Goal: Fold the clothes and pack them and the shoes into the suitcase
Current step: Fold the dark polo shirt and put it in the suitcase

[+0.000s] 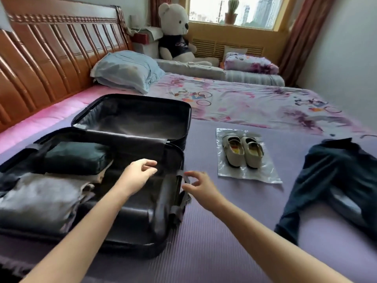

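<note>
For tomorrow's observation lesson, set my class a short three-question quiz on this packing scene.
1. True or false: the shoes are inside the suitcase.
2. Which garment lies outside the suitcase? A dark trousers, B green bundle, C grey bundle.
3. Fill in: the shoes stand on a clear plastic ____.
Key: 1 false; 2 A; 3 bag.

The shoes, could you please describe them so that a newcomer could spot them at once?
On the purple bed, look right of the open black suitcase. The cream shoes sit side by side on a clear plastic bag, unlike the dark trousers lying bare farther right.
</note>
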Action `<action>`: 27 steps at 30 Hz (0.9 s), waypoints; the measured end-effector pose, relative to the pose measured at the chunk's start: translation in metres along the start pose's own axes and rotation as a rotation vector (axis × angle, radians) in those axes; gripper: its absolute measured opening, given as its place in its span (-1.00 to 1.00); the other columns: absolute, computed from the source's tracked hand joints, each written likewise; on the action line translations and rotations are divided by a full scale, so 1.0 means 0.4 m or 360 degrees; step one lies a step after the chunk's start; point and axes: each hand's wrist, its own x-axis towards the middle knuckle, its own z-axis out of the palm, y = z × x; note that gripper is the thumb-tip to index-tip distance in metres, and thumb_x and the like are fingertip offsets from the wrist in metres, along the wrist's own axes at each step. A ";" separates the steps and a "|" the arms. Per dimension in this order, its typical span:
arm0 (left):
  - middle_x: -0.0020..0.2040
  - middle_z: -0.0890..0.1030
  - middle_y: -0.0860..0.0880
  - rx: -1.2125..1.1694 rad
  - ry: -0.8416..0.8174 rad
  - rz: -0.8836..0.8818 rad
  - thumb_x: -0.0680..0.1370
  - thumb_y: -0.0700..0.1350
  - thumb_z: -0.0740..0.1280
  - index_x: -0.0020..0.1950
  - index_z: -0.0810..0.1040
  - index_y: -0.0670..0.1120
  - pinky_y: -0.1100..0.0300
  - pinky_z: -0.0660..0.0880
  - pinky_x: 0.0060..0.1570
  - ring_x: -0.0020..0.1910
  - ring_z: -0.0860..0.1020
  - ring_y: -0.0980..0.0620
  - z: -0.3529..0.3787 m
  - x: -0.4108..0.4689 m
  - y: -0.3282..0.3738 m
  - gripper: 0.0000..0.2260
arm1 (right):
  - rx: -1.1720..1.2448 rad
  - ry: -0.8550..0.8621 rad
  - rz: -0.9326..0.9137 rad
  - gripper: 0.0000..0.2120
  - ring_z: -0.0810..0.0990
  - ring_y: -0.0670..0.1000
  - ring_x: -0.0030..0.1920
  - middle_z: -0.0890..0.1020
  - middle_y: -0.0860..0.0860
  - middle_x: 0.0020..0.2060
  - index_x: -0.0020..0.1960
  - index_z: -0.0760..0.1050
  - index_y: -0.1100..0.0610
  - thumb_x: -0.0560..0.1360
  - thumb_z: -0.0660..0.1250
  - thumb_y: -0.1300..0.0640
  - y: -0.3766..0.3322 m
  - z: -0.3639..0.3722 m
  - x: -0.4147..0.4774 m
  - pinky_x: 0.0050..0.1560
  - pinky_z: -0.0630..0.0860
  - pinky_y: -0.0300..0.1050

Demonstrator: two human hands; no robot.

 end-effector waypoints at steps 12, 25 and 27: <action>0.10 0.61 -0.11 -0.0066 -0.0703 -0.0164 0.56 -0.20 0.25 0.22 0.52 -0.13 0.26 0.40 -0.09 0.01 0.55 0.01 0.724 -0.146 0.176 -0.76 | -0.0728 0.0272 0.0581 -0.41 0.07 0.04 0.50 0.08 -0.01 0.53 0.51 0.16 -0.03 0.55 0.28 -0.04 0.561 -0.379 -0.281 0.46 0.09 -0.09; 0.05 0.58 -0.19 -0.0586 -0.0729 -0.0619 0.64 -0.06 0.14 0.17 0.51 -0.23 0.22 0.53 -0.22 -0.10 0.58 -0.04 0.857 -0.157 0.201 -0.71 | 0.0451 0.1054 0.0313 -0.86 0.58 -0.02 0.09 0.64 -0.25 -0.08 -0.01 0.56 -0.21 0.47 0.32 -0.01 0.608 -0.245 -0.307 0.30 0.38 0.17; 0.08 0.60 -0.22 -0.0741 -0.0779 -0.0875 0.61 0.06 0.17 0.15 0.52 -0.22 0.07 0.55 -0.10 0.00 0.57 -0.12 0.860 -0.152 0.200 -0.63 | 0.0565 0.0997 0.0275 -0.84 0.56 -0.02 0.11 0.64 -0.26 -0.07 0.01 0.54 -0.19 0.50 0.30 0.05 0.584 -0.236 -0.315 0.32 0.36 0.19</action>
